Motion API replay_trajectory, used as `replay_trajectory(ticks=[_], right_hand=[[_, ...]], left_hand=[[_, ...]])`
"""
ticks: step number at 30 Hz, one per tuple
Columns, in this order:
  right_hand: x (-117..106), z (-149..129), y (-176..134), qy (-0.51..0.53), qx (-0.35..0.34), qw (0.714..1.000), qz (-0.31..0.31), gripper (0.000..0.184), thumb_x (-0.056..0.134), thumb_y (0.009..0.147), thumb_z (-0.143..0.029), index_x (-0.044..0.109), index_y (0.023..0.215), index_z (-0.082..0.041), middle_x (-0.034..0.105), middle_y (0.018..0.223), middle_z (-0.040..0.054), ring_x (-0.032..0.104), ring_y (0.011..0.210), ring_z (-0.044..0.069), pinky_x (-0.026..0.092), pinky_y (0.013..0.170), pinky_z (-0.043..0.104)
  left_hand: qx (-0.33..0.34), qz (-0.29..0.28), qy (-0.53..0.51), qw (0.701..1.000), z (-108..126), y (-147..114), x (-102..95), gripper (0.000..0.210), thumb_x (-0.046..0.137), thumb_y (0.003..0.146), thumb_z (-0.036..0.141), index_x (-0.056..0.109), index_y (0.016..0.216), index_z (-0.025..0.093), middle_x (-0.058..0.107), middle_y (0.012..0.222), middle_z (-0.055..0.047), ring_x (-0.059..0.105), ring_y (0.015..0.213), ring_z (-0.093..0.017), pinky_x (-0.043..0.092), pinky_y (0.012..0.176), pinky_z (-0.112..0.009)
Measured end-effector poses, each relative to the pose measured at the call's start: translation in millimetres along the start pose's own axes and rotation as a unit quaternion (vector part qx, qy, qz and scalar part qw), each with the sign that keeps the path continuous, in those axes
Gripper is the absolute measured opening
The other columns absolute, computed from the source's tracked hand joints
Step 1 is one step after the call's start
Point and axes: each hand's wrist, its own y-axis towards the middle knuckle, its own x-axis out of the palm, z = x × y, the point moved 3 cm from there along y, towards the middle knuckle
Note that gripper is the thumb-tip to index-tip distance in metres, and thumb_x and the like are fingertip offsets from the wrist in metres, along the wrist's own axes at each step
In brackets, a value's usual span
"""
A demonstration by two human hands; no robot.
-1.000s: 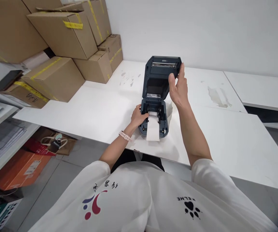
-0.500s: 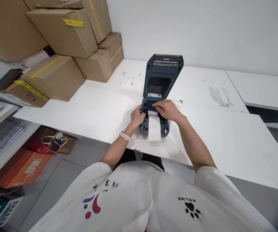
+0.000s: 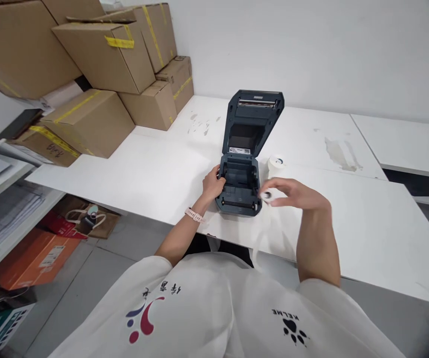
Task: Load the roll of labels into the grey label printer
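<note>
A dark label printer [image 3: 239,181] stands on the white table with its lid [image 3: 253,122] tipped up and back. Its roll bay shows bare, with no paper across it. My left hand [image 3: 213,184] grips the printer's left wall, thumb over the inner edge. Just right of the printer, my right hand [image 3: 296,194] pinches a small white paper roll [image 3: 266,195] between thumb and fingers; a blurred paper strip seems to trail down from it. Behind that hand, a larger white roll [image 3: 275,163] lies on the table.
Taped cardboard boxes [image 3: 102,54] are stacked at the back left against the wall. A shelf [image 3: 9,219] with papers stands at the left. On the floor below are an orange box [image 3: 35,256] and a paper bag [image 3: 95,221]. The table's front edge runs close to my body.
My right hand has lifted the small paper roll and its strip out of the printer and moved right and toward me. My left hand stays on the printer's left side.
</note>
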Motion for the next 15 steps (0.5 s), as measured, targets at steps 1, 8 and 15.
replay_trajectory(ticks=[1,8,15], right_hand=[[-4.3,10.9,-20.2,0.028,0.014,0.999,0.037,0.039,0.077,0.080,-0.051,0.070,0.110,-0.028,0.073,0.113,0.0074,0.068,0.108,0.028,0.053,0.098,0.045],[1.3,98.1,-84.4,0.099,0.166,0.958,0.214,0.041,0.081,0.074,-0.054,0.066,0.104,-0.030,0.071,0.126,0.0114,0.061,0.125,0.033,0.045,0.111,0.054],[-18.2,130.0,-72.8,0.180,0.107,0.918,0.335,0.069,0.083,0.072,-0.045,0.052,0.134,-0.038,0.055,0.151,0.0077,0.047,0.145,0.029,0.041,0.119,0.051]], left_hand=[[-0.002,0.000,-0.002,1.000,0.1,-0.2,0.3,0.067,0.052,0.077,0.015,0.055,0.143,0.024,0.071,0.131,-0.005,0.069,0.113,-0.027,0.049,0.102,-0.041],[-0.012,0.010,-0.014,1.000,1.8,-0.1,0.5,0.067,0.053,0.075,0.013,0.058,0.140,0.025,0.072,0.129,-0.003,0.068,0.117,-0.026,0.048,0.105,-0.040],[0.001,0.012,-0.001,1.000,1.9,0.7,0.6,0.068,0.051,0.073,0.012,0.058,0.140,0.024,0.073,0.128,-0.003,0.068,0.116,-0.025,0.049,0.103,-0.038]])
